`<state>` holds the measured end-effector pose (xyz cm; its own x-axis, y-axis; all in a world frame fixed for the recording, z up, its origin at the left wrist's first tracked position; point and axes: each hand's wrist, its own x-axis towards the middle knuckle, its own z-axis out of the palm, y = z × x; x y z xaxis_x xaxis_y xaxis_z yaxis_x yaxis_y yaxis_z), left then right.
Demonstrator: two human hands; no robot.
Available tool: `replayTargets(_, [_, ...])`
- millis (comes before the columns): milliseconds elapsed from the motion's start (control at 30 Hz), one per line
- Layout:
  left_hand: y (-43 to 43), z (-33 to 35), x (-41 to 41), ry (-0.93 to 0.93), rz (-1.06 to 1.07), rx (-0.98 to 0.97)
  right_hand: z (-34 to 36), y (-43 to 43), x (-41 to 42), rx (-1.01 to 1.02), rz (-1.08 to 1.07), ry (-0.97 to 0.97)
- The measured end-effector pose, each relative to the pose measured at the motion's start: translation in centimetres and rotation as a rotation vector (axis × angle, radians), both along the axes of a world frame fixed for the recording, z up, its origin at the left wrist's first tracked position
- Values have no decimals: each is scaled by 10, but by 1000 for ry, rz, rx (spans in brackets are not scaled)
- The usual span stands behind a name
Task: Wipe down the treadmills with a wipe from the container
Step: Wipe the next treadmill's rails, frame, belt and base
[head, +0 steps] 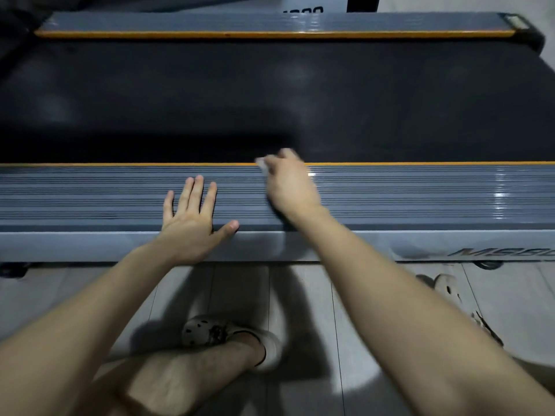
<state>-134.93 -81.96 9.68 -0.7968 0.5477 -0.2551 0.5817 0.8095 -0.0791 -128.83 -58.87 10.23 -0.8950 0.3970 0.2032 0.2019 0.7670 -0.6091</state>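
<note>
Treadmill [390,193] lies crosswise to the view, low to the floor. Near side rail [90,199] is grey, ribbed lengthwise, with a thin orange strip [120,164] along its inner edge where it meets the dark belt [270,94]. Rail runs clear to left and right of both hands; belt beyond is bare. Far side rail [240,22] matches, grey with its own orange edge, ending at the right in a dark end cap [528,34]. Left hand [192,226] flat on the near rail, fingers spread and extended, thumb hooked over the rail's outer lip, gripping nothing. Right hand [289,181] blurred, fingers curled down over a small white wipe [262,163], pressing it at the orange strip; only a corner of the wipe shows past the fingers. Wipe looks crumpled, pale, blurred. Rail surface glossy, with bright reflections toward the right. Below the rail, the lighter grey side skirt [90,247] carries dark slanted lettering at the right, cut by the frame edge and not fully readable. Partial dark characters on a white panel [312,4] at top, also cut off. Tiled floor [345,340] below; one foot in a perforated clog [207,330], a second pale shoe [447,288] at right.
</note>
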Motion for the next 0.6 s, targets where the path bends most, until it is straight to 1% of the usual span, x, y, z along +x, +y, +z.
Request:
replayTargets(133, [0, -1, 3, 42, -15, 16, -23, 128, 97, 69, -475, -59])
replayTargets(200, [1, -2, 4, 41, -14, 11, -20, 156, 127, 40, -673, -81])
replayTargets(233, [2, -2, 4, 42, -13, 10, -19, 150, 126, 22, -719, -87])
replayTargets(267, [2, -2, 5, 45, -12, 12, -17, 131, 116, 11, -710, -72])
replayTargets(300, [2, -2, 5, 48, -8, 16, -15, 103, 100, 14, -643, -37])
replayTargets(367, [2, -3, 3, 40, -2, 16, -14, 36, 54, 29, -393, 64])
replayTargets(400, [2, -2, 3, 28, 1, 13, -13, 2, 32, 28, -233, 76])
replayTargets(467, [2, 0, 1, 3, 10, 8, -4, -52, 5, 12, 40, 25])
replayTargets(533, [2, 1, -1, -17, 12, -9, 5, -59, 0, 1, 146, 0])
replayTargets(600, [1, 1, -1, -23, 0, -5, 2, -32, 17, -12, 121, -14])
